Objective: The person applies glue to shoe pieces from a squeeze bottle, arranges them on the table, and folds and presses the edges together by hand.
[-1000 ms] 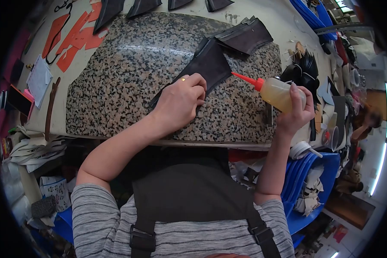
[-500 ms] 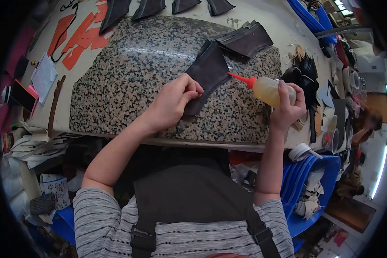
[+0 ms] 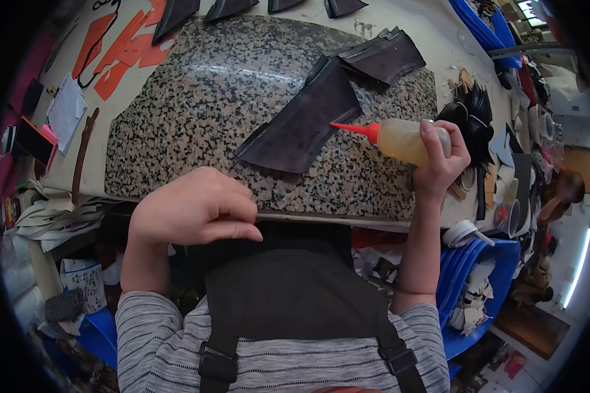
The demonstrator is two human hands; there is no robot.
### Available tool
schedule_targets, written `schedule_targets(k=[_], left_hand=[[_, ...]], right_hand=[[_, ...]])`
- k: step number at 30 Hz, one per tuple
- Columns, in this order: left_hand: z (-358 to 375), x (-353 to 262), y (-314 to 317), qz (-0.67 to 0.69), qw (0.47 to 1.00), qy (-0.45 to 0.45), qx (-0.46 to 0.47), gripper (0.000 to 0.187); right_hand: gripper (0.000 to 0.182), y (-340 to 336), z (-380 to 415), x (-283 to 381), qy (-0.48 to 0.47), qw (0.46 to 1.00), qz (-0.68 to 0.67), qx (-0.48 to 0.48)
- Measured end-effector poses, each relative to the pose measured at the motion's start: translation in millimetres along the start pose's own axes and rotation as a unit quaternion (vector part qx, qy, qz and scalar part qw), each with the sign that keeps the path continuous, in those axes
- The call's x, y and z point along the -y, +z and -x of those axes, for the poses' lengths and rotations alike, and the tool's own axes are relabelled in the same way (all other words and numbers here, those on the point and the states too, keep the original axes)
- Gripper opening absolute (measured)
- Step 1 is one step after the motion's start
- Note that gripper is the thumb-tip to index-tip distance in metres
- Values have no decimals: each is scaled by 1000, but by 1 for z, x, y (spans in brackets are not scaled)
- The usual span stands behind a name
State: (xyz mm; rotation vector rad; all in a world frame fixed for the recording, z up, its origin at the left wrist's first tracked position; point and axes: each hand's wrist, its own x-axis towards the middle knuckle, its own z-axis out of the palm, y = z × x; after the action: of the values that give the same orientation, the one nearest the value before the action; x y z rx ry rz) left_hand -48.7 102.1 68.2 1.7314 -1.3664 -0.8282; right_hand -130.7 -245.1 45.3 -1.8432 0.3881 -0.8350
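My right hand (image 3: 442, 154) grips a squeeze bottle (image 3: 406, 141) of yellowish liquid, tilted so its long red nozzle (image 3: 351, 128) points left. The nozzle tip overlaps the right edge of a dark, curved leather piece (image 3: 298, 124) in this view. That piece lies flat on a speckled granite slab (image 3: 177, 137), its far end by a fanned stack of similar dark pieces (image 3: 387, 57). My left hand (image 3: 200, 206) hovers at the slab's front edge, clear of the leather. Its fingers are curled in with the thumb alongside, and nothing shows in them.
More dark pieces (image 3: 226, 8) line the back of the table. Orange cutouts (image 3: 121, 56) and a brown strip (image 3: 85, 154) lie left of the slab. At right are black tassel-like leather (image 3: 475, 114) and a blue bin (image 3: 485, 281) with scraps. A person (image 3: 564, 190) is at far right.
My left hand has let go of the leather piece and moved down and left toward my body. The bottle has shifted slightly left, its nozzle tip now lower along the piece's edge.
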Motion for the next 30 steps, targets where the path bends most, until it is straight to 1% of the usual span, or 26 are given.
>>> schedule_targets(k=[1, 4, 5, 7, 10, 12, 15, 18, 21, 24, 27, 28, 30], left_hand=[[2, 1, 2, -51, 998, 43, 7, 20], [-5, -4, -5, -77, 989, 66, -106, 14], [-4, -1, -14, -65, 994, 10, -87, 15], [-12, -3, -34, -2, 991, -110, -79, 15], [-49, 17, -44, -104, 958, -195, -183, 15], [-75, 53, -37, -187, 945, -91, -253, 15], [-108, 65, -29, -116, 953, -142, -240, 21], [-121, 82, -15, -147, 935, -101, -308, 26], [-121, 84, -12, -106, 943, -96, -301, 27], [-120, 88, -9, -107, 944, -76, -303, 25], [-119, 90, -7, -100, 941, -58, -318, 24], [-119, 90, -7, -95, 943, -58, -315, 23], [-119, 88, -8, -85, 945, -59, -310, 22]], right_hand=[[19, 1, 0, 2, 1, 1000, -3, 11], [20, 0, -3, 5, -1, 1000, 2, 19], [20, 0, -6, 5, -3, 1000, 6, 17], [20, 1, -7, 6, -2, 999, 8, 38], [21, 9, -2, 15, 15, 997, -7, 79], [21, 11, 1, 23, 24, 994, -6, 105], [21, 12, -1, 22, 22, 994, 5, 104], [21, 13, 0, 24, 27, 994, 2, 109], [22, 13, 5, 26, 43, 988, -10, 151], [23, 15, 8, 30, 33, 987, 2, 159], [23, 15, 4, 26, 30, 991, 7, 128], [23, 16, 5, 27, 43, 991, -1, 125], [23, 16, 9, 30, 36, 987, 7, 154]])
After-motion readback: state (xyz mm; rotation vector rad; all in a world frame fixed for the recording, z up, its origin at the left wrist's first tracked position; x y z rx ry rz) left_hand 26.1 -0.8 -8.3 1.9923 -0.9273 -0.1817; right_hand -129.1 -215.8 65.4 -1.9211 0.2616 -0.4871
